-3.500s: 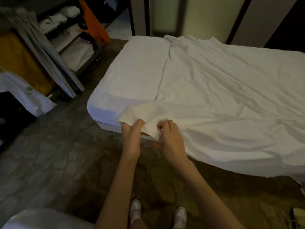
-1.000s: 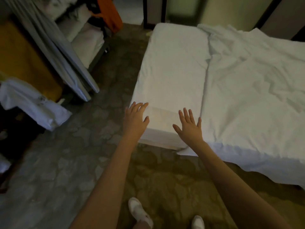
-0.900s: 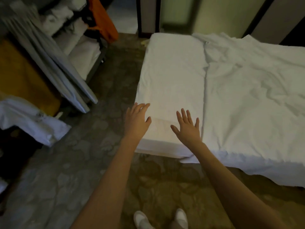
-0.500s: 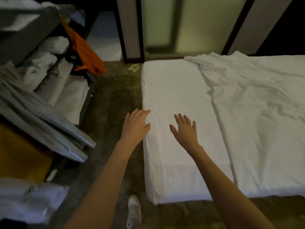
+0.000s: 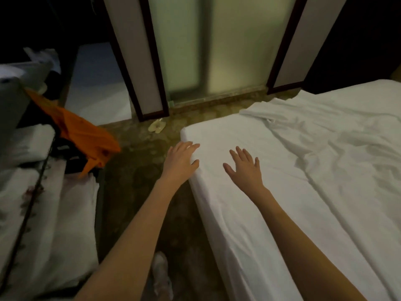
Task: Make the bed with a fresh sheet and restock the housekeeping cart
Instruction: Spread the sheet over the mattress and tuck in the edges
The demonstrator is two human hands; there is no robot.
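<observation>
**One head-worn view, looking down along the bed's edge**

A single wide-angle camera on the person's head looks forward and down from standing height. It faces the bed (image 5: 249, 213) corner and the frosted glass door (image 5: 206, 46) beyond. Both forearms reach in from the bottom edge, close to the lens. No second view shares the scene.

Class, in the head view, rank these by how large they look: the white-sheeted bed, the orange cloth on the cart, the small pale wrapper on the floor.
1. White-sheeted bed, largest.
2. Orange cloth hanging on the cart.
3. Small pale wrapper on the floor, smallest, though it lies farthest from the camera.
</observation>
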